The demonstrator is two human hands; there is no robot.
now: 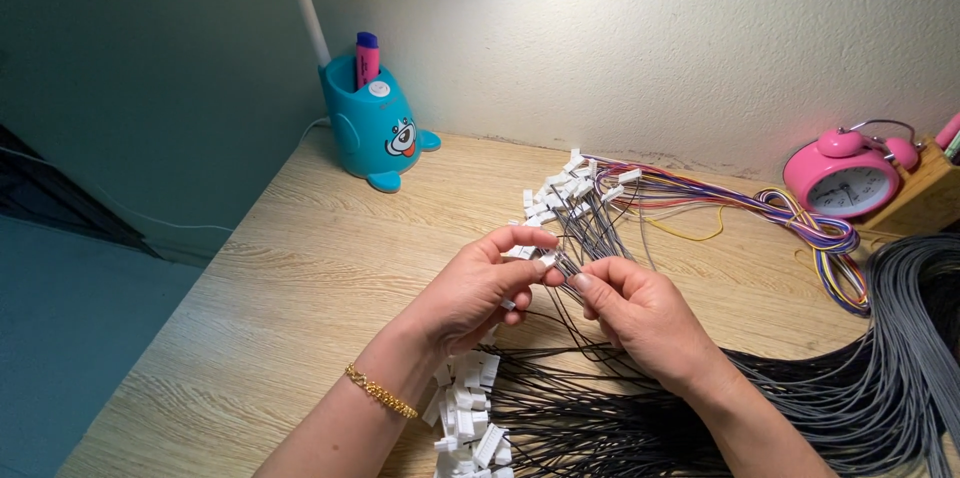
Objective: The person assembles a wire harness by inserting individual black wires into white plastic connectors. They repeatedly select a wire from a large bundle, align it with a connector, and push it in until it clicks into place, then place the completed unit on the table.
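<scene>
- Left hand (470,293): fingers pinched on a white connector (545,260), above mid-desk (300,268)
- Right hand (640,313): thumb and forefinger closed on a thin dark wire (590,238) just beside that connector
- Loose connectors (465,413) piled under left wrist
- Grey cable bundle (900,338) at right; pink clock (845,178) behind it

Both hands, left (470,288) and right (640,313), meet, fingers pinched.
</scene>
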